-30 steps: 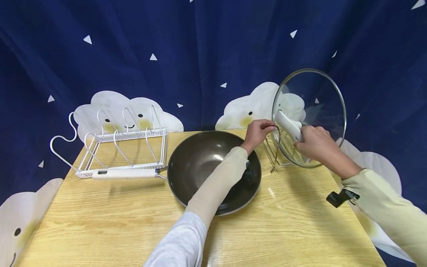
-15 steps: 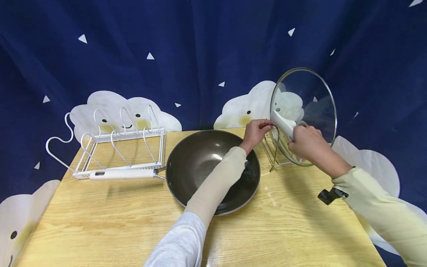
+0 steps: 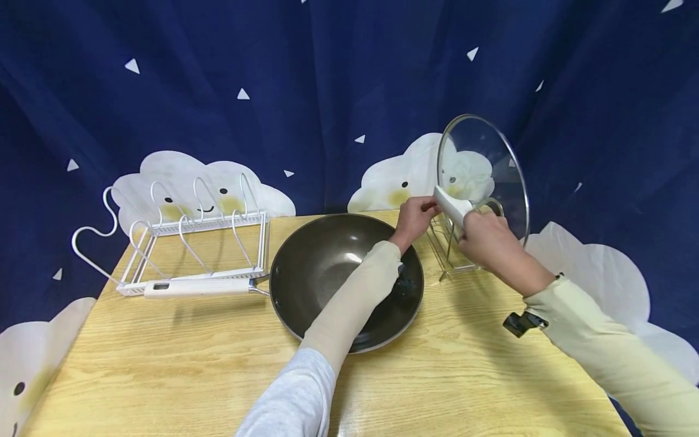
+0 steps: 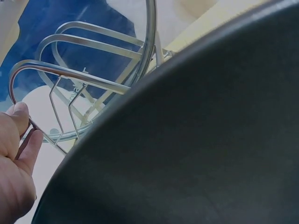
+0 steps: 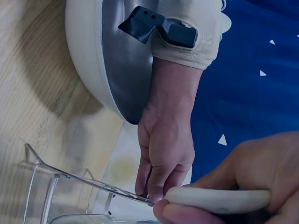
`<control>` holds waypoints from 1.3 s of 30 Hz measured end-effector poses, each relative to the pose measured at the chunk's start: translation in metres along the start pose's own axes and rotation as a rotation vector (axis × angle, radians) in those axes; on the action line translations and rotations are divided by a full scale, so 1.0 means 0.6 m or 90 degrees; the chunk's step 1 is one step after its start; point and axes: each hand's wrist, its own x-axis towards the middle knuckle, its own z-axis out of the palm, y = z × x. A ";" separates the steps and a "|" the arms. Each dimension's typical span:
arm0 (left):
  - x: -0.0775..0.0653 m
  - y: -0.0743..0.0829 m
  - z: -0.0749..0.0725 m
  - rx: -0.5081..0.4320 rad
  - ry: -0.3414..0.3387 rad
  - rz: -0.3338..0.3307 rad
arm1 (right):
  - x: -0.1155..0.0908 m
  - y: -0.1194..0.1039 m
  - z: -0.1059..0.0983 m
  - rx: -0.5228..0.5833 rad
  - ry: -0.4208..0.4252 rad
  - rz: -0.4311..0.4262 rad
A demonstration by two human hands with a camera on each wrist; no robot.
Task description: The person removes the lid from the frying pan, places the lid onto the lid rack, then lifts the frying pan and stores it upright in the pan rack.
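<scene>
My left hand (image 3: pixel 413 220) reaches across the wok (image 3: pixel 327 267) and pinches the end loop of a small metal wire rack (image 4: pixel 93 80) between thumb and fingers. My right hand (image 3: pixel 488 243) grips the white handle (image 3: pixel 454 205) of a round glass lid (image 3: pixel 486 159) with a metal rim. The lid stands nearly upright at the rack, its handle facing left, close to my left fingers. In the left wrist view the rack's loops show in front of and through the glass. The right hand hides part of the lid's lower edge and the rack behind it.
The dark wok sits mid-table, its white handle (image 3: pixel 199 287) pointing left along the front of a white wire rack (image 3: pixel 213 223) with several loops. A blue curtain (image 3: pixel 327 91) with clouds hangs behind the wooden table (image 3: pixel 180 370).
My right hand has moved left with the lid, bringing it closer to my left hand. The lid has turned more edge-on to the head view. My left hand keeps its pinch on the rack.
</scene>
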 end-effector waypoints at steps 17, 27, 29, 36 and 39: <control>0.000 -0.008 -0.002 0.048 0.034 -0.007 | 0.001 -0.036 0.024 -0.005 0.010 -0.017; -0.002 -0.005 -0.007 0.012 0.028 -0.013 | -0.004 -0.048 0.035 -0.021 0.065 -0.016; -0.004 -0.003 -0.010 0.004 0.019 -0.013 | -0.005 -0.048 0.037 -0.027 0.083 -0.022; -0.005 0.001 -0.017 0.022 -0.018 0.008 | -0.019 -0.046 0.042 -0.010 0.134 0.013; -0.006 0.000 -0.023 0.021 -0.022 0.008 | -0.027 -0.048 0.044 0.011 0.160 0.025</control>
